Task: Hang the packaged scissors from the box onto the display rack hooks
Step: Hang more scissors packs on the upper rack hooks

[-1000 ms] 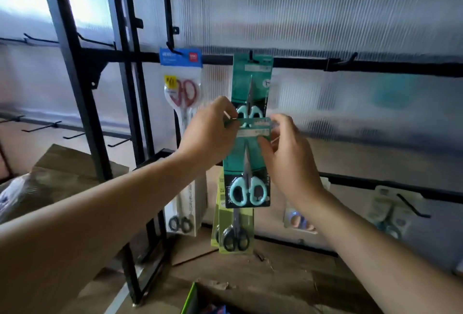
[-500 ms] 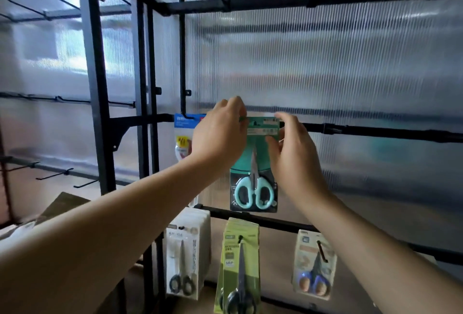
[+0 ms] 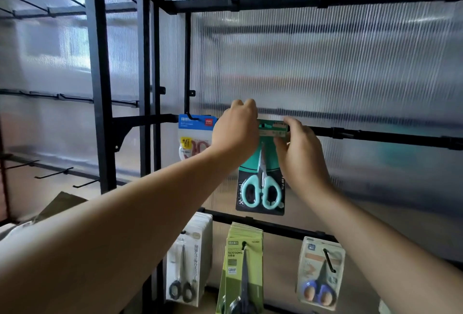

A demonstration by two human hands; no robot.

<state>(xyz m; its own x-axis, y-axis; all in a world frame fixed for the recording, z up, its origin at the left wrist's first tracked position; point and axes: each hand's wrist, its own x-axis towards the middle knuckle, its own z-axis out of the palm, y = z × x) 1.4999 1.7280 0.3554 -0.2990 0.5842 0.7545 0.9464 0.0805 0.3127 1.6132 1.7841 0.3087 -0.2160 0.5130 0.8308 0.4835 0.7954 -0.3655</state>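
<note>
A teal card with mint-handled scissors (image 3: 261,188) hangs upright at the middle black rack bar (image 3: 375,135). My left hand (image 3: 236,129) pinches the card's top left corner. My right hand (image 3: 299,153) pinches its top right edge, fingers curled over the header. The hook behind the header is hidden by my hands. A blue-topped pack of red scissors (image 3: 194,135) hangs just left on the same bar. The box is out of view.
On the lower bar hang a white scissors stack (image 3: 189,263), a green scissors stack (image 3: 241,271) and a blue-handled scissors pack (image 3: 320,273). Bare hooks (image 3: 53,175) stick out at the left. A black upright post (image 3: 99,75) stands left. Ribbed translucent panel behind.
Both hands raised the teal scissors pack from below up to the middle bar. The view tilted upward, so the lower packs now sit at the bottom of the frame.
</note>
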